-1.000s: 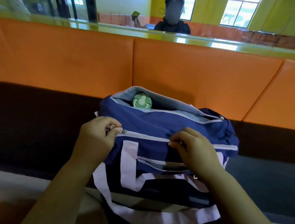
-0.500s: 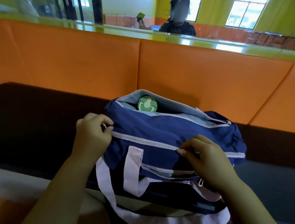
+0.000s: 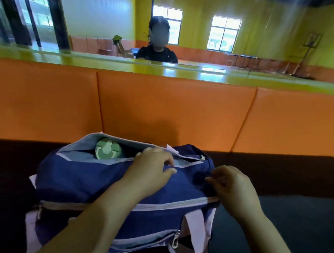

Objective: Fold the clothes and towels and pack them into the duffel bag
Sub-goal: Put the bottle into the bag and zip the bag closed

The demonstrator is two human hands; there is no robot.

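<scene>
An orange padded backrest (image 3: 172,111) fills the middle, above a dark seat (image 3: 275,173). On the seat, close to the person, lies the navy duffel bag (image 3: 79,180) with lilac straps (image 3: 196,232); its near zip is closed and its far zip gapes. The left hand (image 3: 150,171) rests on top with its fingers (image 3: 161,154) bent at the open lip (whether they pinch it, I cannot tell). The right hand (image 3: 236,190), fingers curled, grips the bag's right end. A green bottle lid (image 3: 107,151) shows inside the opening.
</scene>
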